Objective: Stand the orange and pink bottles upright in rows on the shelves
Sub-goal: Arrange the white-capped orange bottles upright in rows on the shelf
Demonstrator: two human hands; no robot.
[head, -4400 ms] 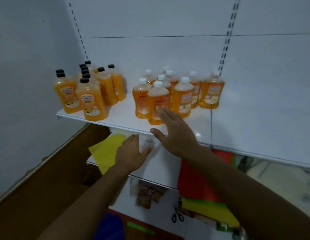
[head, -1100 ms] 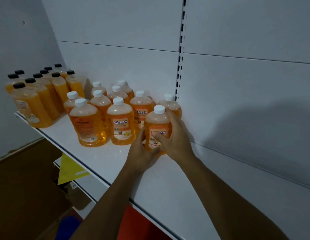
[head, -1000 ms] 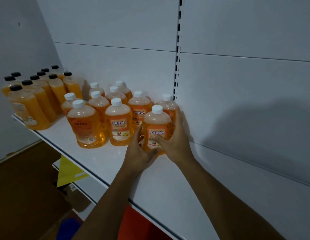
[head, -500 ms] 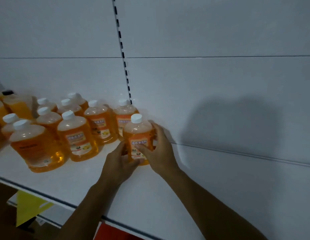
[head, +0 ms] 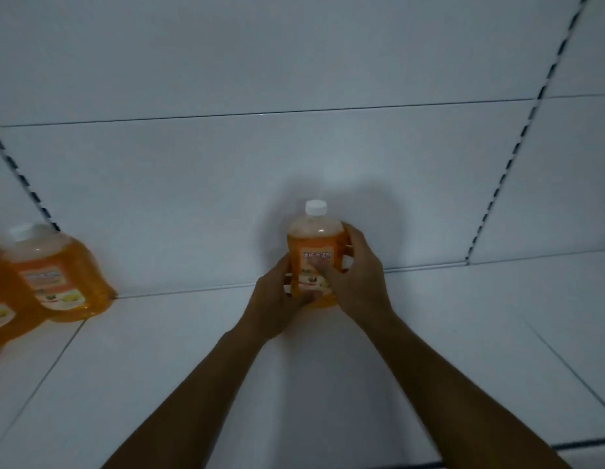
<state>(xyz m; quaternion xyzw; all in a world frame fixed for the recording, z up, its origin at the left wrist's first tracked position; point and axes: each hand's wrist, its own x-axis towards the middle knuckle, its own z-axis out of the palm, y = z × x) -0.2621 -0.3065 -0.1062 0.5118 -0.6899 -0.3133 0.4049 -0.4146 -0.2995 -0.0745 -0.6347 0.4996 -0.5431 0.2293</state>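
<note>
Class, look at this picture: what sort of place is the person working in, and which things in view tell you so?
Probably a shop aisle or stockroom. White shelf with slotted uprights in the back panel, as in retail racking, and identical orange bottles; both hands hold another, the held bottle, upright.

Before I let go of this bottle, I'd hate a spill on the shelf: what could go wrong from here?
1. The orange bottle is gripped by both the left hand and right hand; a hasty release could tip it.
2. It stands far from the other orange bottles at the left, so the row may end up gapped.
3. It sits near the back panel; pushing further could knock it against that.
</note>
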